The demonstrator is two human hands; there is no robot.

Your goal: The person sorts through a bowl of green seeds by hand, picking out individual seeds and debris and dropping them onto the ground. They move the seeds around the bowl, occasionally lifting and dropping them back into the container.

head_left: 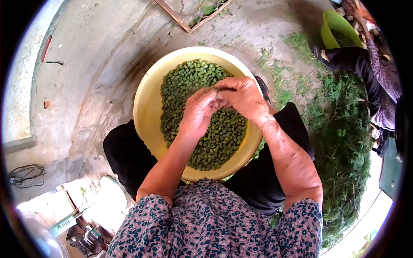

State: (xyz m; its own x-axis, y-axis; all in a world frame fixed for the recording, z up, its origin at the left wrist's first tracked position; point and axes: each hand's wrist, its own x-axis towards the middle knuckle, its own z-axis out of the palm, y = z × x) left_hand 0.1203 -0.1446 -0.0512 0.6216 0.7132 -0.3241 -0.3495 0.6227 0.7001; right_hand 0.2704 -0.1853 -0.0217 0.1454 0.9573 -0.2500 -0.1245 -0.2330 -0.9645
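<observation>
- Your left hand (195,114) and right hand (243,96) are together over the yellow bowl (144,107), fingertips pinched on a thin stem (218,90) that is mostly hidden.
- Step looks like picking: you work one piece above the green buds (189,77) heaped in the bowl.
- The bowl sits on your lap, and the heap is under your hands.
- Any release calls for staying inside the rim, since the near edge is close to your wrists.
- Open room on bare ground to your left. The cut greens (344,129) crowd your right, and another person's green bowl (333,26) is well apart.
</observation>
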